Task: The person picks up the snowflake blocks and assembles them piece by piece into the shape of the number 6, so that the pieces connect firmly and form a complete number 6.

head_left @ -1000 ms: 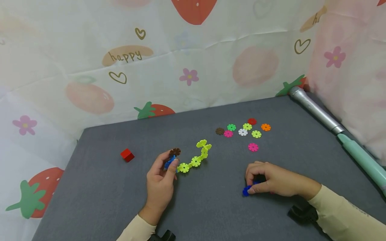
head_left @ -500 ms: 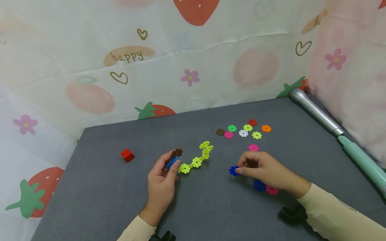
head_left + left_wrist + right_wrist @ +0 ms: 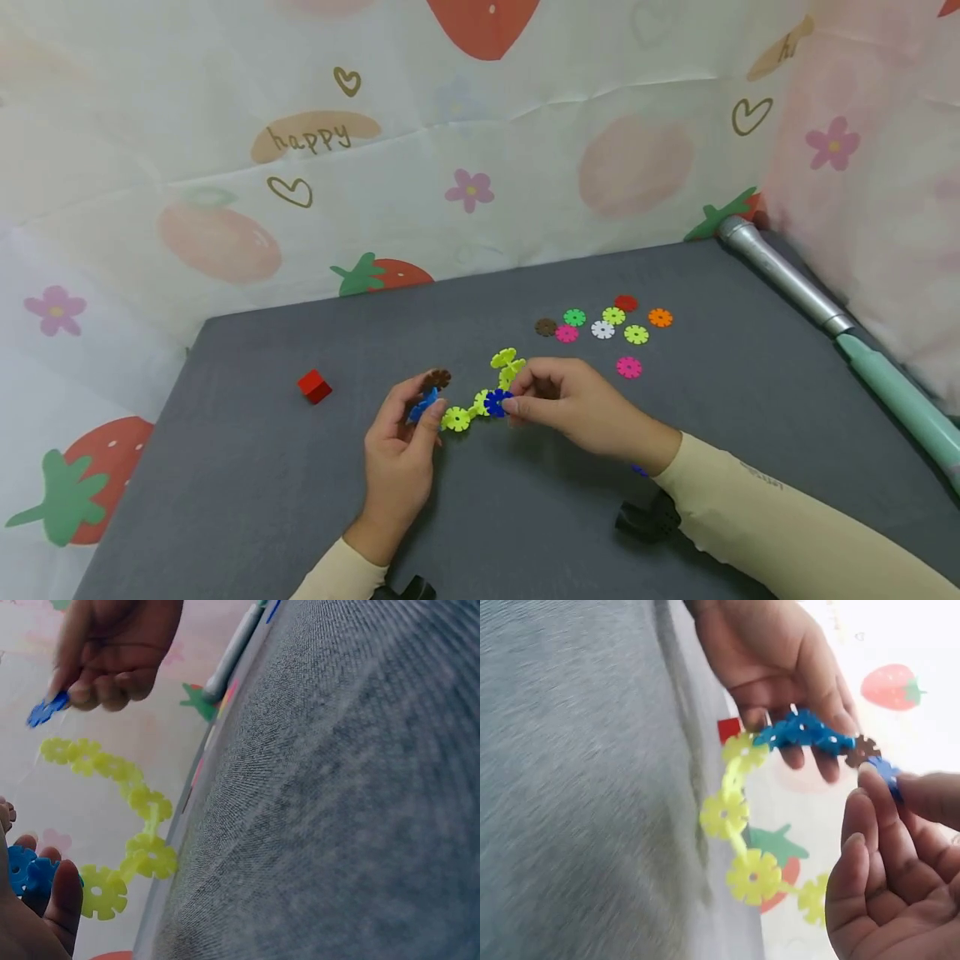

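Observation:
My left hand (image 3: 397,467) grips a chain of interlocking snowflake discs by its blue section (image 3: 802,729). A brown disc (image 3: 437,380) sits at the end by the fingertips, and a curved run of yellow-green discs (image 3: 456,419) hangs off the other side to the right. Between thumb and fingers, my right hand (image 3: 585,408) pinches a single dark blue disc (image 3: 496,403) by its edge. In the head view this disc overlaps the yellow-green run, while the right wrist view has it just in front of the brown disc (image 3: 862,750).
A red cube (image 3: 315,387) lies left on the grey table (image 3: 247,500). Loose discs in several colours, including a white disc (image 3: 603,330), spread at the back right. Another blue disc (image 3: 640,471) peeks from under the right wrist. A silver and green microphone-shaped stick (image 3: 787,275) lies along the right side.
My right hand has picked the dark blue disc up off the table and carried it left, close to the chain. My left hand stays where it was, holding the chain.

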Motion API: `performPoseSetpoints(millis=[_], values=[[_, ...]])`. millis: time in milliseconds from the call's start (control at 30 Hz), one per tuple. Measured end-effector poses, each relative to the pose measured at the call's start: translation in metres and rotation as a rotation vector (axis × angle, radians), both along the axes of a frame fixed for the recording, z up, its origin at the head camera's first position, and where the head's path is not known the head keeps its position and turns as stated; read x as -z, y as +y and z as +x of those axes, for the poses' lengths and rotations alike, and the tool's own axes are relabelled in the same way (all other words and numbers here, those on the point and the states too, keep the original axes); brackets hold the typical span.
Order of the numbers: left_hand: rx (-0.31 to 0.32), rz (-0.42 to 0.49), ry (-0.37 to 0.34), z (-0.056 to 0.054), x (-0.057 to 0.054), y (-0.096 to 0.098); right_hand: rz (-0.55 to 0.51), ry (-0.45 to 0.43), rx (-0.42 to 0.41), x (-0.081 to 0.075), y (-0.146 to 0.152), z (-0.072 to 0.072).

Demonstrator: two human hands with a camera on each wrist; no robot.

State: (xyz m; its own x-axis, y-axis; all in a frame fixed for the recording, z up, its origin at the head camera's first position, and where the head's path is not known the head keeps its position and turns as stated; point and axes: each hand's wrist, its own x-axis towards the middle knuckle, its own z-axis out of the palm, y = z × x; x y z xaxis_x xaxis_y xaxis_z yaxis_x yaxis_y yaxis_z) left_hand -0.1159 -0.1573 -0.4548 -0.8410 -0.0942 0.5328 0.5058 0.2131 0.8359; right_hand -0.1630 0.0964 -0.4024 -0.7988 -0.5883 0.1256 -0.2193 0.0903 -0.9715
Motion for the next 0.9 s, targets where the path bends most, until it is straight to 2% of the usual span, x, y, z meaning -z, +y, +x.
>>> performPoseSetpoints(millis=[133, 467, 767, 900], values=[[-0.011, -0.01, 0.004, 0.001, -0.001, 0.0, -0.037, -0.082, 0.048, -0.005, -0.014, -0.003], [0.018, -0.026, 0.037, 0.001, 0.0, 0.002, -0.111, -0.175, 0.109, -0.008, -0.035, -0.008], [0.037, -0.047, 0.069, -0.001, 0.001, 0.002, -0.138, -0.251, 0.118, -0.01, -0.044, -0.01], [0.047, -0.064, 0.076, -0.002, 0.001, 0.001, -0.153, -0.295, 0.085, -0.009, -0.044, -0.012]])
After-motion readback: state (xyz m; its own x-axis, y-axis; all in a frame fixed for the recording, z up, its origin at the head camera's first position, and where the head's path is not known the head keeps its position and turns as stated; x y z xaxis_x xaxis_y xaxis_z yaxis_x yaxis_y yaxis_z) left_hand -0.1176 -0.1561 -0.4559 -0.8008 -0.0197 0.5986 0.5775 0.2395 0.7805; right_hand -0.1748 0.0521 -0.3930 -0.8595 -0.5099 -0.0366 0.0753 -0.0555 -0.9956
